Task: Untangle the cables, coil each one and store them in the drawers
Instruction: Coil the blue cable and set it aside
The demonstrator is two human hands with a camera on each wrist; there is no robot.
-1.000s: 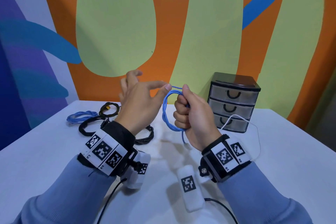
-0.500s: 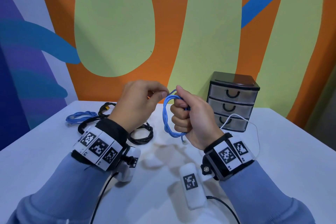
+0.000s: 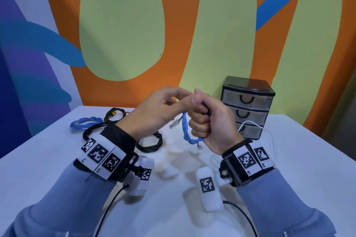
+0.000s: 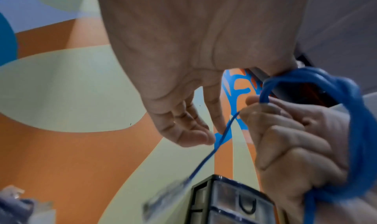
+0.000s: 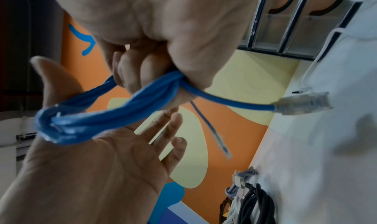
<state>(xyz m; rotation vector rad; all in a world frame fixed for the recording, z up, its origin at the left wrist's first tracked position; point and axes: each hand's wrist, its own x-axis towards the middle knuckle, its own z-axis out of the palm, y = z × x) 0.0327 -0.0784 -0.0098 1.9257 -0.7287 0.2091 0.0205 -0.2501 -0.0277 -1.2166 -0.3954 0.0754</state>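
Left hand moves from open and apart to right against the right hand. Loose end of the blue cable now swings free, its clear plug blurred left of the coil.

No readable text, label, brand or number shows anywhere; the wristbands bear only square code markers.

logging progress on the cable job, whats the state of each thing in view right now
blue cable: coiled, gripped in right hand, off the table
left hand: open, fingers by the coil's loose end
second blue cable: bundled on table
black cables: looped on table
white cable: loose beside drawers
drawers: all three closed
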